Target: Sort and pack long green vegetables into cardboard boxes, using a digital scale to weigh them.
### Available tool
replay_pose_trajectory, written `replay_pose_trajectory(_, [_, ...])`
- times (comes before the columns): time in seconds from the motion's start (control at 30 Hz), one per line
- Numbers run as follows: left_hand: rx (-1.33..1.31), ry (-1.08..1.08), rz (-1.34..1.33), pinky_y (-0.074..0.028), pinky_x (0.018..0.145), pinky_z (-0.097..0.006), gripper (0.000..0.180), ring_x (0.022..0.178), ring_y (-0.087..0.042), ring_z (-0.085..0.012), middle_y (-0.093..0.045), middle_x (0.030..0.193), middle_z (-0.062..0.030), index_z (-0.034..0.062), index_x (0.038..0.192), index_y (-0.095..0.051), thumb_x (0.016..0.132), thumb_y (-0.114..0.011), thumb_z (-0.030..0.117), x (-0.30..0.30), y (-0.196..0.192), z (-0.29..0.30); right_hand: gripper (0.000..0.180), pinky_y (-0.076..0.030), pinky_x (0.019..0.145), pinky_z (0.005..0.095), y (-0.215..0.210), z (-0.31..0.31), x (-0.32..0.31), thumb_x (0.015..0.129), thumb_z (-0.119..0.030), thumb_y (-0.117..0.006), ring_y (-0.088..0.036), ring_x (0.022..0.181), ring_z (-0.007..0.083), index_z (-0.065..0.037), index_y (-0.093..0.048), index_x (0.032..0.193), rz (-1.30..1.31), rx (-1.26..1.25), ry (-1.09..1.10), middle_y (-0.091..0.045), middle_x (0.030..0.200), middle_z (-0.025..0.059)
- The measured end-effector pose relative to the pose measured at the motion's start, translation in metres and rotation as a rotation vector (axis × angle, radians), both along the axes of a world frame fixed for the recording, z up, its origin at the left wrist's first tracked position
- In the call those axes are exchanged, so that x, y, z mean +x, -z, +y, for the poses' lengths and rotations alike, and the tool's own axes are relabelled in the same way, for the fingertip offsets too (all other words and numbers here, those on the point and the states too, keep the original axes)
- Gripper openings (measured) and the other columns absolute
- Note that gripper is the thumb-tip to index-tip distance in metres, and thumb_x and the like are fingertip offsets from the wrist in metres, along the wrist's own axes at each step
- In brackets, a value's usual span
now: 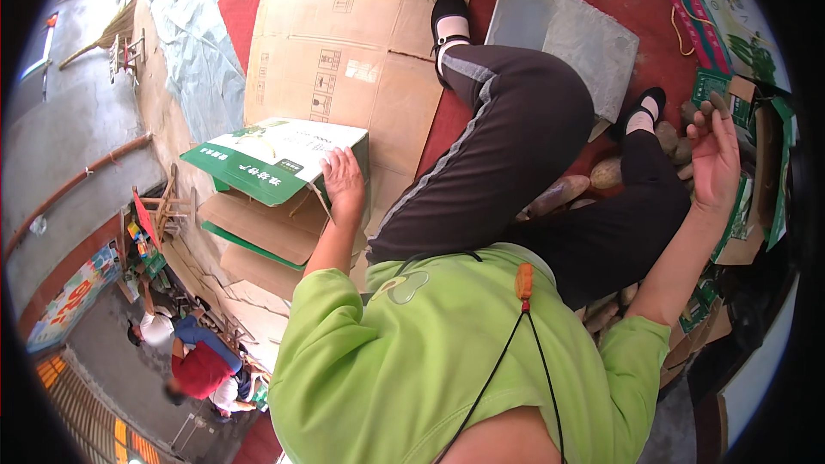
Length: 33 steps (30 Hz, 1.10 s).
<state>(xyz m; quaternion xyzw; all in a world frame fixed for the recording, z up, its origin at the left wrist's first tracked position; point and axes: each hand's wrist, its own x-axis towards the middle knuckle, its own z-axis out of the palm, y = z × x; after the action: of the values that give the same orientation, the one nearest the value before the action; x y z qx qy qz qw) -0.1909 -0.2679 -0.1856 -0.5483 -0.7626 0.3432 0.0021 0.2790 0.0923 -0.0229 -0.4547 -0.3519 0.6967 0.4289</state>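
One head-worn fisheye view, looking steeply down the person's own body: green shirt [447,361] fills the near foreground, dark trousers [524,146] stretch away toward the top. It sits close, with the left hand [344,182] and right hand [715,153] at either side. Edges bend hard, flattened cardboard [344,43] curving near the upper rim.
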Motion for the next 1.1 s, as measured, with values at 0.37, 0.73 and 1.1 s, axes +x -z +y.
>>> replay_pose_trajectory(0.37, [0.082, 0.029, -0.183, -0.021, 0.108, -0.051, 0.049, 0.128, -0.039, -0.0344, -0.046, 0.136, -0.0188, -0.0003, 0.137, -0.037, 0.091, -0.034, 0.018, -0.014, 0.034, -0.046, 0.024, -0.045, 0.072, 0.0243, -0.010, -0.012, -0.024, 0.088, -0.010, -0.056, -0.059, 0.083, 0.0113, -0.003, -0.059, 0.111, -0.029, 0.031, 0.115, -0.065, 0.096, 0.0051])
replay_pose_trajectory(0.73, [0.246, 0.460, -0.132, -0.035, 0.099, -0.041, 0.033, 0.105, -0.055, -0.0229, -0.061, 0.109, -0.0074, 0.0058, 0.121, -0.055, 0.091, -0.045, 0.017, -0.042, 0.074, -0.010, 0.021, -0.043, 0.066, 0.0249, -0.017, -0.017, -0.020, 0.085, -0.014, -0.059, -0.059, 0.079, 0.0099, -0.009, -0.063, 0.104, -0.013, 0.054, 0.109, -0.065, 0.091, 0.0015])
replay_pose_trajectory(1.1, [0.215, -0.720, -1.608, -0.039, 0.095, -0.035, 0.034, 0.104, -0.055, -0.0186, -0.060, 0.116, -0.0076, 0.0043, 0.126, -0.052, 0.095, -0.047, 0.016, 0.054, -0.049, 0.116, 0.013, -0.043, 0.061, 0.0230, 0.009, -0.020, -0.006, 0.084, -0.011, -0.058, -0.058, 0.072, 0.0074, -0.009, -0.062, 0.097, -0.013, 0.071, 0.147, -0.065, 0.083, -0.0006])
